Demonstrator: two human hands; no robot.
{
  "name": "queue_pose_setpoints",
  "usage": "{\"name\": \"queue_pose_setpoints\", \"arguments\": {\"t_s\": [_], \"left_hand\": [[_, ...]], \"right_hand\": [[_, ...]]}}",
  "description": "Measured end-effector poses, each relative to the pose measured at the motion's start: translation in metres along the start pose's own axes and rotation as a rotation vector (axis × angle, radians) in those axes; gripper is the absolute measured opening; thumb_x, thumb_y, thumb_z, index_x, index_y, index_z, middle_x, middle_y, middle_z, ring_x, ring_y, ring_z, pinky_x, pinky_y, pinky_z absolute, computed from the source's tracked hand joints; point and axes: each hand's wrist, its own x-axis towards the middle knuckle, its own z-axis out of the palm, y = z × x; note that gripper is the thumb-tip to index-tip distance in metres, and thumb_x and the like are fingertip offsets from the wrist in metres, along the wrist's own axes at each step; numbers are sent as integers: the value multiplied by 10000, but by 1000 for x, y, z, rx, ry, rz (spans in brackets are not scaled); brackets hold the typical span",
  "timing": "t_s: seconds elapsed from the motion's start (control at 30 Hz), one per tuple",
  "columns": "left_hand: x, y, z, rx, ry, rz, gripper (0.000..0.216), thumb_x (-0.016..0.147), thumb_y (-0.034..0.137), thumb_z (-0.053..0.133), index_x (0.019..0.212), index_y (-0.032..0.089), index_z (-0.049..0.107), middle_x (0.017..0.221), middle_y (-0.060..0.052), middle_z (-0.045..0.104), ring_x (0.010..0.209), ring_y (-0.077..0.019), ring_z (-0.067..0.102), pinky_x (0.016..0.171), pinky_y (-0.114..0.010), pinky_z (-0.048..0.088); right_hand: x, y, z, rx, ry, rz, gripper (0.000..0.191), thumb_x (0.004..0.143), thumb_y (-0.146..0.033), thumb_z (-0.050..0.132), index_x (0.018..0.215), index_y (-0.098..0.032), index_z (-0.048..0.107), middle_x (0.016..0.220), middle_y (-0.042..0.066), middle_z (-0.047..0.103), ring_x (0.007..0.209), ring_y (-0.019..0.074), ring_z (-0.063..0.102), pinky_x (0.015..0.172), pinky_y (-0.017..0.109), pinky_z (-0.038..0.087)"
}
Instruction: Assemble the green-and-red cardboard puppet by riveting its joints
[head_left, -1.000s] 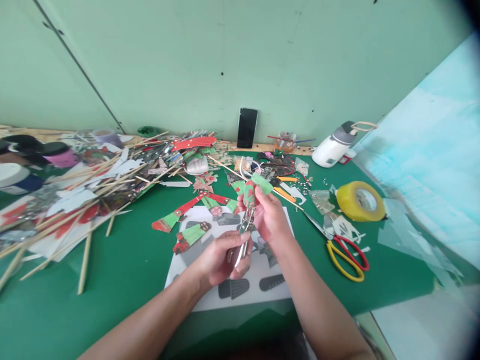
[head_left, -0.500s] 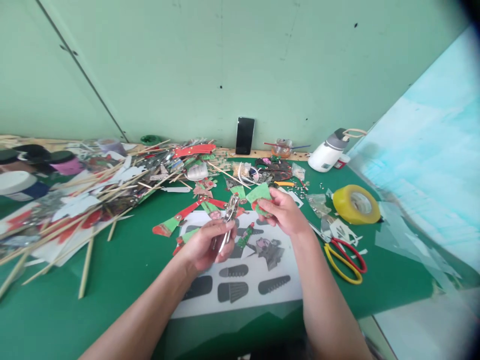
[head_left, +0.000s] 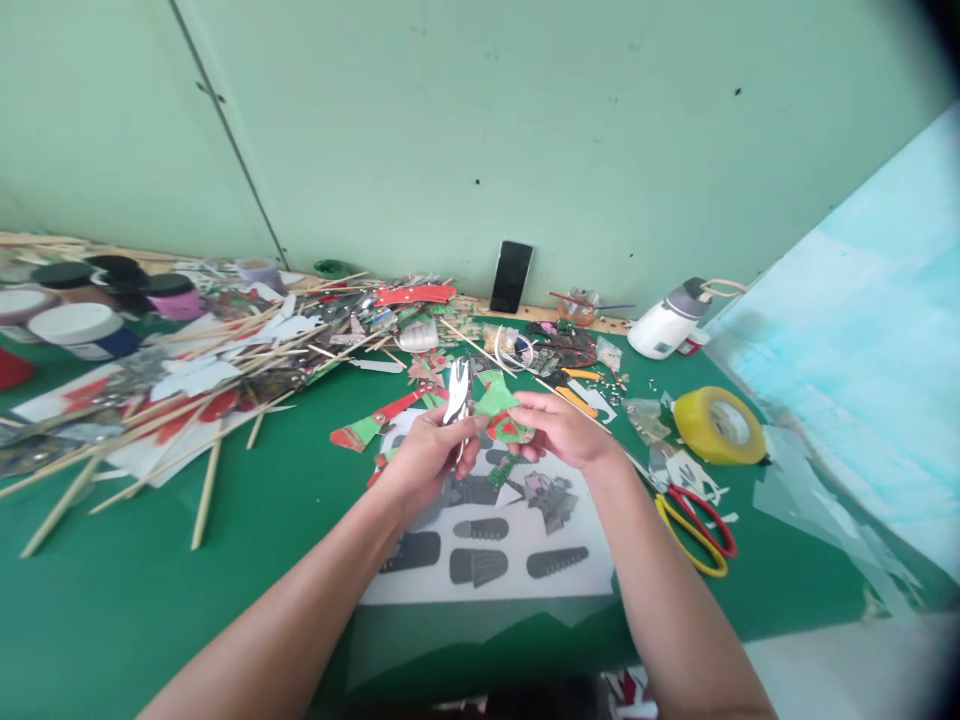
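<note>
Left hand (head_left: 431, 460) wraps the handles of the pliers (head_left: 457, 390), nose pointing up; cannot tell whether the nose is parted. Right hand (head_left: 562, 432) pinches the green-and-red piece (head_left: 495, 393) between thumb and fingers, raised above the far edge of the sheet (head_left: 517, 590), just right of the pliers. Contact between the two is not clear. Progress, as judged: the red strip (head_left: 397, 407) and its green end (head_left: 356, 435), off the sheet's far left corner, look joined already; the held piece looks unattached, and no hole can be made out in it. Joining it to anything appears not yet done. Room: green table (head_left: 150, 610) shows along the near left, out to the left forearm; the sheet's near edge lies short of the table's near edge, between the forearms. Right side is tighter: scissors (head_left: 670, 492) lie close by the right forearm, tape (head_left: 694, 428) beyond them toward the right edge. Sticks (head_left: 208, 490) crowd the far left; the phone (head_left: 512, 277) leans upright at the far edge, well apart from both hands.
</note>
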Motion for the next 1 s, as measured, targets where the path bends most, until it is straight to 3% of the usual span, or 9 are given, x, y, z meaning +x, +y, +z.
{"name": "queue_pose_setpoints", "arguments": {"t_s": [0.07,0.23,0.37,0.53,0.7,1.0], "left_hand": [[2,-1,-3,22,35,30,230,744,305,687,730,190,488,436,63,486,345,-68,404,384,-209,282],[5,-10,-4,28,145,127,258,761,321,670,703,196,452,425,63,490,345,-67,393,397,-212,268],[5,-14,-1,45,159,156,264,763,355,664,701,188,469,437,50,507,360,-69,408,409,-209,280],[-1,-10,3,28,-79,-89,207,788,335,650,876,173,556,393,60,492,310,-66,360,373,-199,245],[-7,-17,7,-28,-306,-330,194,775,308,655,866,167,556,370,51,484,292,-77,342,315,-189,246],[-8,-24,6,-96,-421,-366,199,788,323,650,869,164,563,413,43,514,301,-68,364,313,-174,265]], "right_hand": [[6,2,2,30,-10,12,253,786,-377,656,913,-162,618,718,13,646,481,82,529,404,195,371],[12,15,12,160,123,-80,285,748,-348,717,942,-182,590,697,-7,623,514,101,553,443,210,375],[14,26,23,244,254,-204,245,697,-327,753,770,-172,579,727,6,621,609,127,571,526,243,411],[13,21,8,267,422,-356,204,723,-330,718,765,-188,579,733,-10,590,629,124,546,575,262,434],[3,7,-13,144,525,-484,178,734,-330,707,783,-193,604,687,-21,571,587,123,535,558,268,433],[-1,3,-12,58,515,-502,173,746,-338,689,782,-197,595,665,-25,553,573,127,532,554,274,438]]}}
